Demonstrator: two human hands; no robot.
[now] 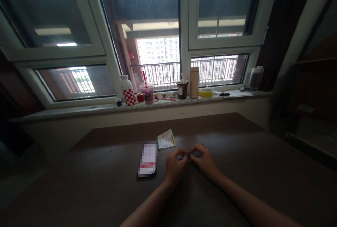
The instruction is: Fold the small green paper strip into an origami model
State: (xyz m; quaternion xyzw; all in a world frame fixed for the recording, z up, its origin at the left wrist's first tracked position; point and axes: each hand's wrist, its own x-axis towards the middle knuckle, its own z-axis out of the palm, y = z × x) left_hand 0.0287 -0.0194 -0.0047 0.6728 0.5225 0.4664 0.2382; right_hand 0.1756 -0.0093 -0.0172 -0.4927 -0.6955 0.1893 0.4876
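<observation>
My left hand (176,164) and my right hand (204,158) meet fingertip to fingertip above the brown table (105,192). Each has thumb and forefinger pinched together. Between them is something small and thin, greyish, too small to name. Just left of my left hand lies a phone (147,158) with its screen lit and blurred into blocks. Beyond that hand, touching or close to the phone's top corner, rests a printed paper packet or leaflet (166,140) in white, green and yellow.
On the stone windowsill (105,109) behind the table stand a white bottle with red checks (128,91), a pink cup with a straw (147,93), a dark cup (182,89), a tan flask (194,82), a yellow tape roll (206,93) and a clear jug (256,78).
</observation>
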